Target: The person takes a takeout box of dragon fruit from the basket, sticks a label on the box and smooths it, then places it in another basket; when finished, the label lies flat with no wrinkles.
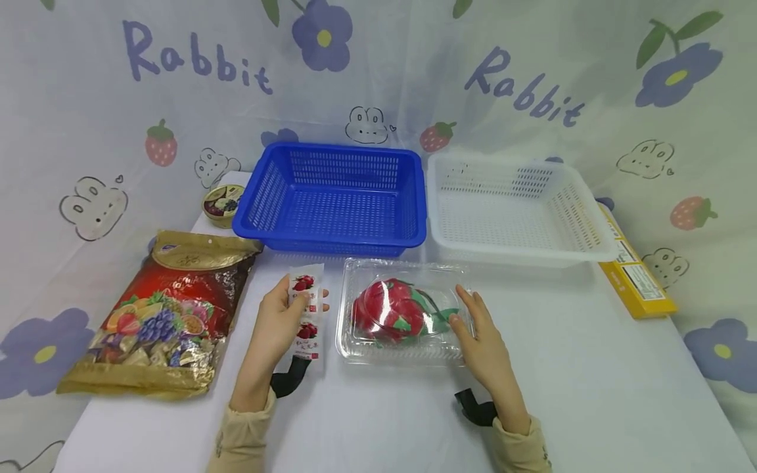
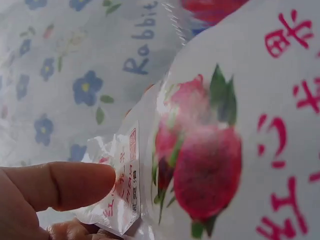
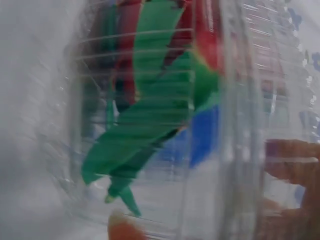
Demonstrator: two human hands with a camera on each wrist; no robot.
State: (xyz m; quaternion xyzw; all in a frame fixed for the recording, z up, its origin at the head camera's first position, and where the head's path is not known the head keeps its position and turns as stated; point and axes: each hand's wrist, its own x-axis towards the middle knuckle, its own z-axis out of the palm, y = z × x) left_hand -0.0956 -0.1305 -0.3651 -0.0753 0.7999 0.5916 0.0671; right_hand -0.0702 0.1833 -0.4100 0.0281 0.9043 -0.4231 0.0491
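Observation:
My left hand [image 1: 298, 303] pinches a white snack packet [image 1: 306, 309] printed with red fruit, held just above the table left of the box. In the left wrist view the packet [image 2: 225, 150] fills the frame, my thumb [image 2: 55, 187] on its edge. A clear plastic clamshell box [image 1: 402, 312] with a red and green item [image 1: 393, 310] inside lies at the table's middle. My right hand [image 1: 467, 314] lies against the box's right edge, fingers straight and thumb on the lid. The right wrist view is blurred, showing the box [image 3: 165, 125] very close.
A blue basket [image 1: 334, 197] and a white basket [image 1: 514, 210] stand side by side behind the box. A large red-and-gold candy bag [image 1: 162, 312] lies at the left, a small round tin [image 1: 221, 203] behind it. A yellow carton [image 1: 635, 272] lies at the right edge.

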